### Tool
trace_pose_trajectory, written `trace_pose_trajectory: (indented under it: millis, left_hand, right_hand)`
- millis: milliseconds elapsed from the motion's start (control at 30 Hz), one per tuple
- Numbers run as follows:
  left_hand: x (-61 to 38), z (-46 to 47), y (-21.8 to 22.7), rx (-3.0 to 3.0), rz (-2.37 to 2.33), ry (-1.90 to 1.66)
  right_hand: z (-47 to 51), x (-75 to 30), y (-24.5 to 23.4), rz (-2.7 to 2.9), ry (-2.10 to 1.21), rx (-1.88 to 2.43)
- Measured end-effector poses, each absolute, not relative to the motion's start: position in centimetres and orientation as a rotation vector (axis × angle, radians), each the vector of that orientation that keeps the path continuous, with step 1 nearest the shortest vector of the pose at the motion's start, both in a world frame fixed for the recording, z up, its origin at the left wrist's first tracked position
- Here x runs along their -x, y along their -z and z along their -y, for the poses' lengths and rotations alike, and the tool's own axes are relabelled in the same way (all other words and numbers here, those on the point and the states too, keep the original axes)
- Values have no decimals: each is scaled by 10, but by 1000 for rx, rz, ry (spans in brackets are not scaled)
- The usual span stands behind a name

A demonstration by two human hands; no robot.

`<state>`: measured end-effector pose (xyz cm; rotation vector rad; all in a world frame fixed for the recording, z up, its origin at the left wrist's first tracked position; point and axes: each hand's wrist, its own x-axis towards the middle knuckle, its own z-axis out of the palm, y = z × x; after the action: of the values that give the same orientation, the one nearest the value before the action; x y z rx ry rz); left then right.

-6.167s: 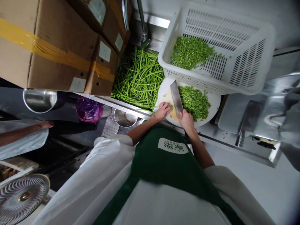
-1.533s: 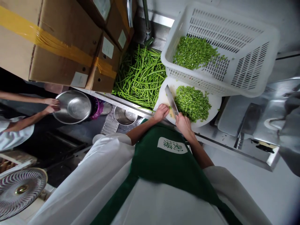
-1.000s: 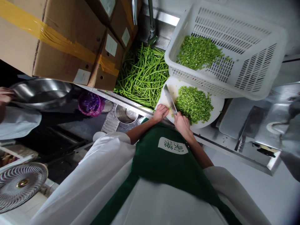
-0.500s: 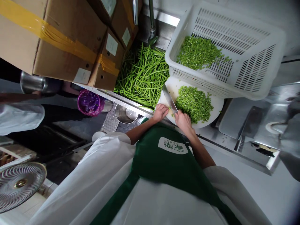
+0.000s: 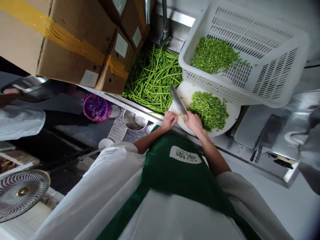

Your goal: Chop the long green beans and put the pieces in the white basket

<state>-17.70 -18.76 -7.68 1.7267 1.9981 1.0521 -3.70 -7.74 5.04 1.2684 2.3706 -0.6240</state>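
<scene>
1. White and round, the cutting board [image 5: 233, 116] lies at the counter's front edge, bearing a heap of chopped green stalks [image 5: 208, 111] on its right part.
2. The right hand [image 5: 194, 122] is closed around the handle of a cleaver [image 5: 178, 100], whose blade slants up and left across the board's left part, its tip towards the sink.
3. The left hand [image 5: 169, 120] rests at the board's left edge, fingers bent and drawn together, just beside the blade; I cannot tell whether it pinches anything.
4. Long green stalks [image 5: 156, 80] fill the sink left of the board.
5. Behind the board stands a white plastic basket [image 5: 220, 88] with more chopped pieces [image 5: 216, 55] in its left part.
6. To the right, a 2nd cleaver [image 5: 270, 133] lies on the counter side.
7. Cardboard boxes [image 5: 77, 43] stand at left; beyond, 1 co-worker's hand [image 5: 11, 91] touches a metal bowl [image 5: 35, 88].
</scene>
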Motion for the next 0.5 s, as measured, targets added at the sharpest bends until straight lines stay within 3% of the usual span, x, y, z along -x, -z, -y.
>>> trace_pose_trajectory:
  millis: [200,500]
  left_hand:
    - [163,178,60,-2052,-1585,-670]
    - [139,160,50,-2094,-1726,-586]
  right_hand:
    - [54,13,-36,-2381,708,-1342]
    - [57,7,-29,-2355,724,-1495]
